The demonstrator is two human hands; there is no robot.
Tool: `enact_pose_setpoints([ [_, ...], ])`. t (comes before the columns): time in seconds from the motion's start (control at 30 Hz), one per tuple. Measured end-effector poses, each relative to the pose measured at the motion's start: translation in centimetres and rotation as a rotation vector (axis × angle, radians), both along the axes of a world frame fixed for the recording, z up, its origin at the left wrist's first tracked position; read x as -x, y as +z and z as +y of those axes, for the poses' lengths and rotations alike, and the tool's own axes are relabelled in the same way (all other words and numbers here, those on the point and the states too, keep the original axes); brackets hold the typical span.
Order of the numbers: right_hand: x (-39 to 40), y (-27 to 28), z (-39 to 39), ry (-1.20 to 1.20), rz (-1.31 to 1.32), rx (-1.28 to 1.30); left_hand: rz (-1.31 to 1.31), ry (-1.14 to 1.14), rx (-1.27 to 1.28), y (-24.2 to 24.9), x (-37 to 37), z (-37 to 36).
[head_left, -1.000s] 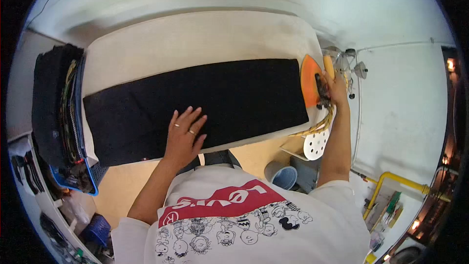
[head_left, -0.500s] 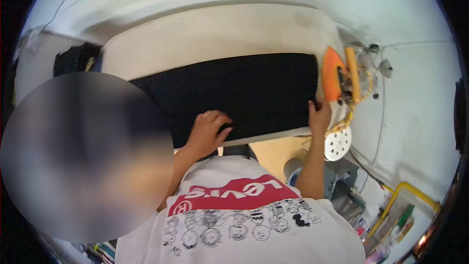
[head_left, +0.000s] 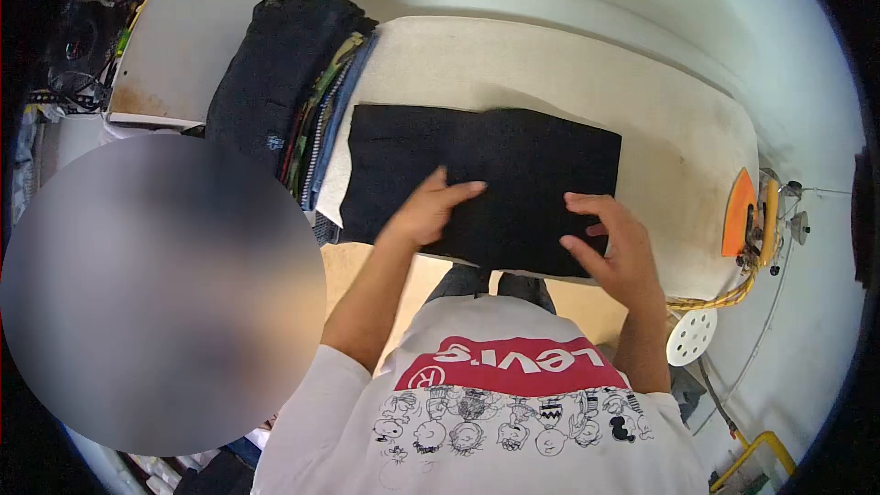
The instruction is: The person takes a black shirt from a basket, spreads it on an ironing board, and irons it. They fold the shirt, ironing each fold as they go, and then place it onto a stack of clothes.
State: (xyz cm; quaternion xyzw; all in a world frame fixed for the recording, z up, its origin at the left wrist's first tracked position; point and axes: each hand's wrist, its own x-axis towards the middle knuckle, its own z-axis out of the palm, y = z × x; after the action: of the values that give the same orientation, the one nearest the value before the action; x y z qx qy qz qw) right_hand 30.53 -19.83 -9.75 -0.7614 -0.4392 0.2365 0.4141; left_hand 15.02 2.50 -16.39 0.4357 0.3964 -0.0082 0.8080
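Observation:
A black folded garment (head_left: 486,156) lies flat across the padded cream ironing table (head_left: 550,64); its kind is hard to make out. Over its left half, near the front edge, is my left hand (head_left: 431,209), thumb and forefinger spread and nothing held. My right hand (head_left: 619,247) hovers at or just above the garment's right end, fingers apart and slightly curled, also holding nothing. Whether either hand touches the cloth is not clear.
Folded dark trousers and other clothes form a stack (head_left: 284,82) at the table's left end. An orange iron (head_left: 739,211) stands at the right end, its yellow cord (head_left: 724,298) trailing. Below is a white perforated stool (head_left: 692,337). A blurred disc hides the lower left.
The black garment now covers a shorter stretch of the table, its right end farther from the iron. My right hand has left the iron's side. The view has swung left, showing the clothes stack.

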Motion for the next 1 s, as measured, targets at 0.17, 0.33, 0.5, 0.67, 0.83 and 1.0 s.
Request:
enact_pose_setpoints([
  [0.17,0.7,-2.0,1.0,0.003,0.009,0.098,0.042,0.108,-0.191,-1.9,10.4,10.0],
  [0.33,1.6,-6.7,0.6,-0.168,0.003,0.235,0.021,0.124,-0.365,-7.5,13.4,12.4],
  [0.5,1.3,-11.6,-0.5,-0.393,-0.051,0.184,-0.051,0.176,-0.469,-5.6,14.1,12.4],
  [0.67,1.3,-14.1,-0.1,-0.323,-0.343,0.225,0.143,0.05,-1.314,-5.8,12.9,11.6],
  [0.83,5.1,-14.4,-0.8,-0.493,0.213,0.071,0.017,-0.174,-1.762,-1.9,2.5,7.7],
  [1.0,7.3,-13.7,-4.6,-0.411,0.452,0.26,-0.113,-0.482,-1.697,-4.8,-12.7,2.2],
])
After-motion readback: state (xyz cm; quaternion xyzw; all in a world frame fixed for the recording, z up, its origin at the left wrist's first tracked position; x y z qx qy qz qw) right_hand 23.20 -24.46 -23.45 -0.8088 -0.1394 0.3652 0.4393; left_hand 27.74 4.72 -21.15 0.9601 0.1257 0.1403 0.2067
